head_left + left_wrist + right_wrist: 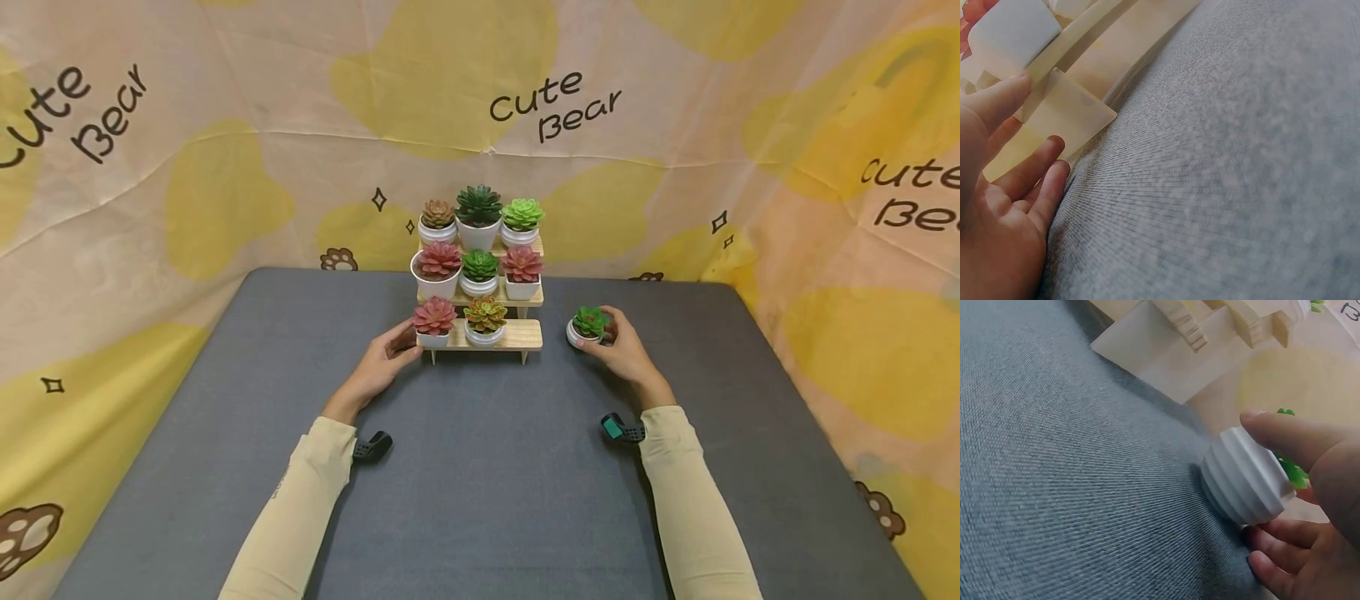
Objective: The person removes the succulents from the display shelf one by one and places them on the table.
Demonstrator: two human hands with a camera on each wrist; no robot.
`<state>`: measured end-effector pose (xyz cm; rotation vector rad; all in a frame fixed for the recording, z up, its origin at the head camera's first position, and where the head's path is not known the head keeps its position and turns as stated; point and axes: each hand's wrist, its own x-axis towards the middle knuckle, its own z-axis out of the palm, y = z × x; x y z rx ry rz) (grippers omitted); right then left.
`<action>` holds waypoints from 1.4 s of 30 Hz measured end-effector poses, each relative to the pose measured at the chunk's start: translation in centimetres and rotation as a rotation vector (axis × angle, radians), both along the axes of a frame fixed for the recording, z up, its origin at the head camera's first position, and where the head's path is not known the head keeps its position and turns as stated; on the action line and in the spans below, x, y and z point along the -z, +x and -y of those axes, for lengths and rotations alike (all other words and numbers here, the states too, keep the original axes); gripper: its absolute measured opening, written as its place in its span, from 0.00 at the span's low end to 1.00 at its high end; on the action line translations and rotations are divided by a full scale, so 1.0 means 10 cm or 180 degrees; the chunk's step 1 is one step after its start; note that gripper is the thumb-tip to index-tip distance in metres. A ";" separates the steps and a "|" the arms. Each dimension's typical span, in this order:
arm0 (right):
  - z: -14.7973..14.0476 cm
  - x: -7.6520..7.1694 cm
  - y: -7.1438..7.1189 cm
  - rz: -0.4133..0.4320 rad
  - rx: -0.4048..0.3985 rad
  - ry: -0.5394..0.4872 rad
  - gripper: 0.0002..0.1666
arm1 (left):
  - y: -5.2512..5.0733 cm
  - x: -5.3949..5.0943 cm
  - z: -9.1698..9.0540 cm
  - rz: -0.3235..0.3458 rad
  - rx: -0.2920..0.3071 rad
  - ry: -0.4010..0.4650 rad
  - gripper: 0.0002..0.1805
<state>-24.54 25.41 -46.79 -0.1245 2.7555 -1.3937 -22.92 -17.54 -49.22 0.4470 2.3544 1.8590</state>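
To the right of the three-tier wooden plant stand (522, 336), my right hand (627, 352) holds a small green succulent in a ribbed white pot (1244, 478), thumb on one side and fingers on the other. The pot is at or close to the tabletop; I cannot tell if it touches. My left hand (382, 367) grips the left end of the lowest tier, thumb at the board's edge (1038, 94). Just beside those fingers sits a pink succulent (434, 317) in a white pot. A green-and-red succulent (485, 315) stands mid-tier, with bare wood to its right.
Three potted succulents fill the middle tier, among them a green one (480, 266). Three more stand on top, with a tall dark green one (478, 206) in the centre. Grey cloth covers the table (487, 500). A printed yellow curtain (285, 125) hangs close behind.
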 end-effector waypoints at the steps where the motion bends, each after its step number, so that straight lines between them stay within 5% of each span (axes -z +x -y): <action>1: 0.00 -0.02 0.00 -0.0002 -0.0007 0.0012 0.49 | 0.00 0.00 0.00 -0.0006 -0.0003 -0.0006 0.34; 8: 0.00 -0.18 0.05 -0.0017 0.0013 -0.0007 0.48 | -0.01 0.01 0.00 0.0000 -0.0002 0.0012 0.34; 25: 0.27 -0.62 0.23 -0.0679 -0.0090 -0.0219 0.37 | 0.00 0.01 0.00 -0.0002 -0.0027 0.0013 0.33; 42: 0.82 -0.58 0.26 -0.0366 -0.0700 -0.0238 0.35 | 0.01 -0.01 0.00 0.0018 -0.0001 -0.0032 0.34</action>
